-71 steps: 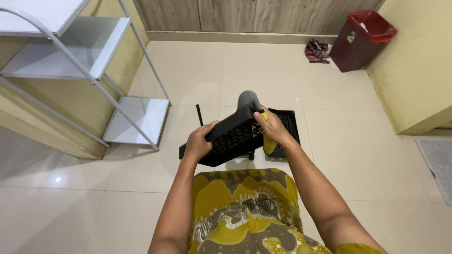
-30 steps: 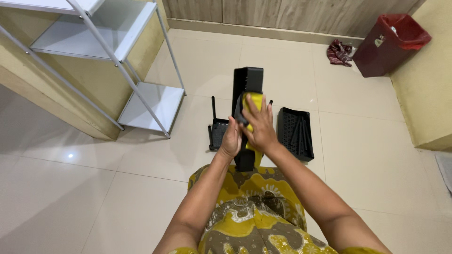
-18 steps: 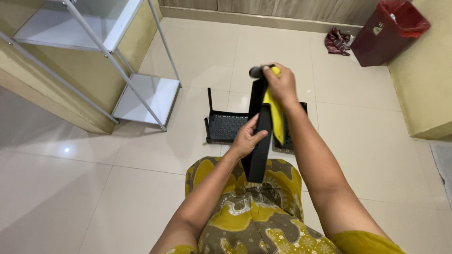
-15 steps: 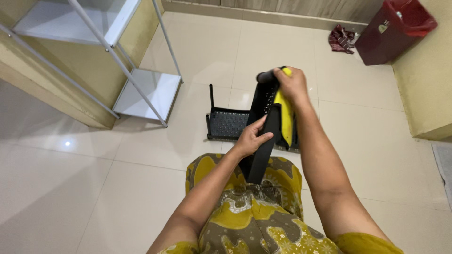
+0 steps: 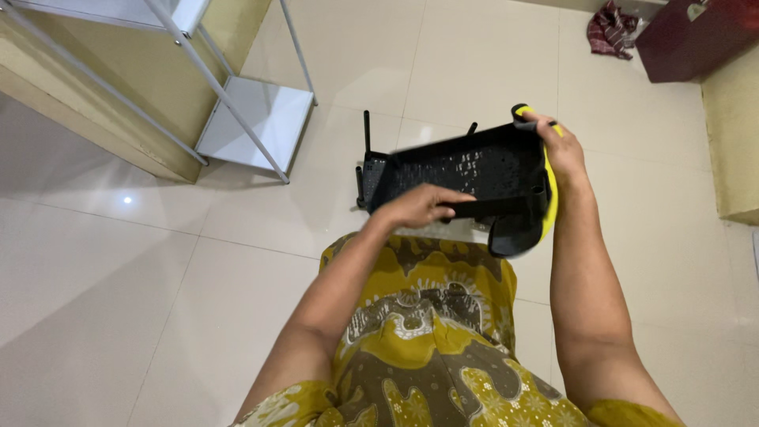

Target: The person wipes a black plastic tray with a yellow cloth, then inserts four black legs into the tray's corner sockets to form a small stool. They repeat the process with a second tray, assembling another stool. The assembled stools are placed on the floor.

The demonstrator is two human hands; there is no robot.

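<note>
The black tray [image 5: 466, 170], a perforated plastic piece, sits mid-frame, held off the floor above the person's lap, tilted w/ its long side roughly level. The left hand [image 5: 419, 207] pinches the tray's near rim, fingers curled over the edge; the right hand [image 5: 563, 150] clasps the far right end, pressing a yellow cloth [image 5: 549, 198] against that end. A second black part [image 5: 514, 233] hangs below the tray at its right; whether it's fixed to the tray or loose can't be told. Just behind the tray, on the tile floor [image 5: 474, 63], stands another black unit [image 5: 371, 170] w/ thin upright rods, partly hidden by the tray. Risks, as a judgement: the left grip is only a fingertip pinch on a thin rim, so a hard wipe from the right could twist the tray out & drop it onto the unit w/ rods below, poss. bending a rod or cracking plastic. If the lower part is loose, tilting further may let it slide off. The cloth is bunched under the palm, so it could slip and leave the right hand w/o purchase. Glossy tiles mean anything dropped would skid. Farther out: a white metal shelf [image 5: 253, 130] upper left, a dark red bin [image 5: 688, 39] upper right, a crumpled rag [image 5: 613, 28] beside it.
</note>
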